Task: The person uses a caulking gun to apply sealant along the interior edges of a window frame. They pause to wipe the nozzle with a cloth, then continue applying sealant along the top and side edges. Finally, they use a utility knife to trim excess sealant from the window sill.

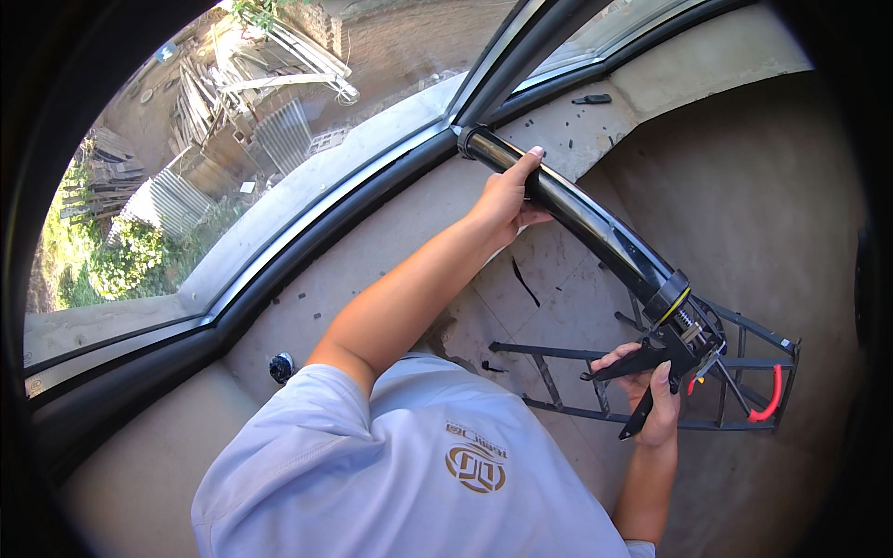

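Note:
A long black caulking gun (605, 228) slants across the view, its nozzle end up at the corner where the window frame (349, 193) meets a dark upright post (507, 65). My left hand (513, 193) is wrapped round the barrel near that front end, thumb on top. At the back end my right hand (651, 395) grips the handle and trigger. A spring and metal parts show behind the yellow-edged collar (670, 296). Bent into a hook, the red-covered end of the rod (770, 395) sticks out beyond my right hand. The nozzle tip is too small to make out.
Below me stands a dark metal ladder-like frame (558, 381). On the pale sill (558, 116) lie a black tool (592, 99) and small dark scraps. A dark round object (281, 367) sits by my left elbow. Beyond the glass are piled timber (200, 102) and corrugated sheets (172, 205).

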Demonstrator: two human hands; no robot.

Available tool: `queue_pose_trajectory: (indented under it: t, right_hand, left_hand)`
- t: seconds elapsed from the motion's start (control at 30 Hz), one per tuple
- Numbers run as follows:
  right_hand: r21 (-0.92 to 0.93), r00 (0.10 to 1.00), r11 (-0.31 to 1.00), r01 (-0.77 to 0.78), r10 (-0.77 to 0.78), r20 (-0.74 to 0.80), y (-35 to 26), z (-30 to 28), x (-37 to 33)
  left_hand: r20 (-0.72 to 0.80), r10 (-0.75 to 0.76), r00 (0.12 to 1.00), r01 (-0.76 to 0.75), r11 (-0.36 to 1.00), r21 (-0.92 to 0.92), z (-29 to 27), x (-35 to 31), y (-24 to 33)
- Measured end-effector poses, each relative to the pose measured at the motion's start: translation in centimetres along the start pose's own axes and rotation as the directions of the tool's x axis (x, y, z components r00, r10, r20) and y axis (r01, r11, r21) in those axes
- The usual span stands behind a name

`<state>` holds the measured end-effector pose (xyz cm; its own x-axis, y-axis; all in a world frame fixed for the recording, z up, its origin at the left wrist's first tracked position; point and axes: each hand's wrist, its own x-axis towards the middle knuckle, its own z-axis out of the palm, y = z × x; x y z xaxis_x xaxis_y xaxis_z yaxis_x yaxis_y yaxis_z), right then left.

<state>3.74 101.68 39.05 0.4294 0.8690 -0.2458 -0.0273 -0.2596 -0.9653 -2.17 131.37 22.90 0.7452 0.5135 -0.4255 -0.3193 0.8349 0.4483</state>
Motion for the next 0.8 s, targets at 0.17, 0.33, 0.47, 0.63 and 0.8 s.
queue_pose_trajectory:
  t: [0.17,0.33,0.47,0.63,0.8]
  right_hand:
    - [-0.052,0.999,0.998,-0.028,0.026,-0.026,-0.7,0.0,0.4]
    - [-0.041,0.996,0.996,-0.076,0.074,-0.047,-1.4,-0.2,0.4]
    - [-0.008,0.994,0.995,-0.099,0.099,-0.045,-2.0,-0.5,0.4]
    - [-0.048,0.991,0.991,-0.122,0.119,-0.054,-2.6,-0.5,0.3]
    - [-0.058,0.987,0.987,-0.152,0.148,-0.061,-3.1,-0.2,0.0]
  left_hand:
    - [-0.022,0.005,1.0,-0.005,1.0,0.013,0.4,0.1,0.1]
    - [-0.051,0.02,0.999,-0.018,0.999,0.028,0.7,-0.2,0.3]
    - [-0.054,0.016,0.998,-0.015,1.0,0.023,0.7,-0.5,0.4]
    - [-0.052,0.035,0.998,-0.034,0.999,0.02,0.5,-0.8,0.4]
    - [-0.052,0.035,0.998,-0.035,0.999,-0.004,0.2,-1.5,0.4]
